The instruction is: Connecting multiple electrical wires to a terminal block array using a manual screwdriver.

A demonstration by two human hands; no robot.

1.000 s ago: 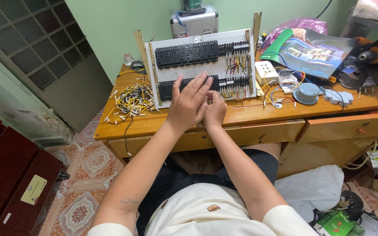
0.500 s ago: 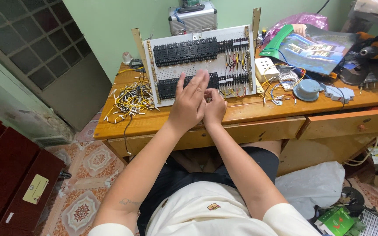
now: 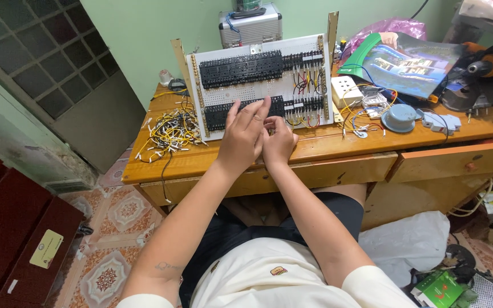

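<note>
Directly ahead of you, the white wiring panel (image 3: 258, 85) leans upright on the wooden desk (image 3: 338, 149). Your left hand (image 3: 245, 137), fingers spread, touches its lower black terminal row (image 3: 226, 114), which runs left–right; your right hand (image 3: 278, 142), curled, sits just beside, its grasp unclear.

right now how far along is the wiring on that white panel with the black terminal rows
Done: the right part of the white perforated panel already carries red, yellow and black jumper wires. In hand: both hands, left hand and right hand, are at the lower row of black terminal blocks, near its middle. Left: that row's left stretch and most of the upper row look unwired, and a pile of loose cut wires waits on the wooden desk.
</note>
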